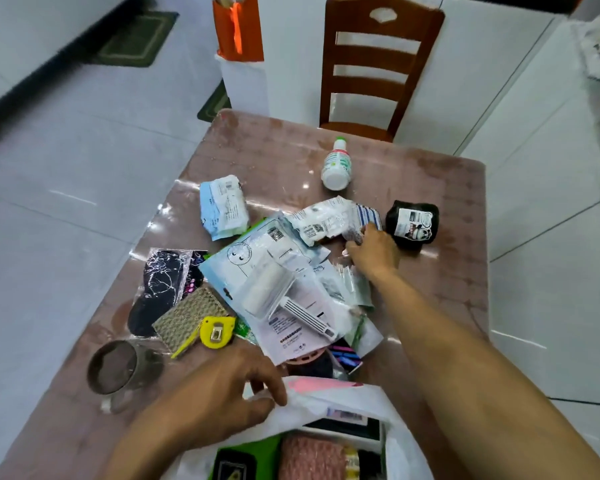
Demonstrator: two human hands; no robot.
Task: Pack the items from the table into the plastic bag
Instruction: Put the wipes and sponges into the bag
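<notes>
Right hand (374, 249) fingers grip the crinkled white printed packet (321, 218) at the counter's (447, 271) one o'clock; lift it clear. Left hand (229, 393) fingers pinch the white plastic bag (326, 407) rim at six o'clock; hold it wide.

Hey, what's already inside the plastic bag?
In the plastic bag: a pink textured pad, something green and a dark packet. Anything beneath them is covered.

The left hand (222, 393) pinches the white plastic bag's (329, 403) rim at the table's (447, 271) near edge. The right hand (374, 252) grips a striped packet (366, 216) beside a black roll (412, 224).
</notes>
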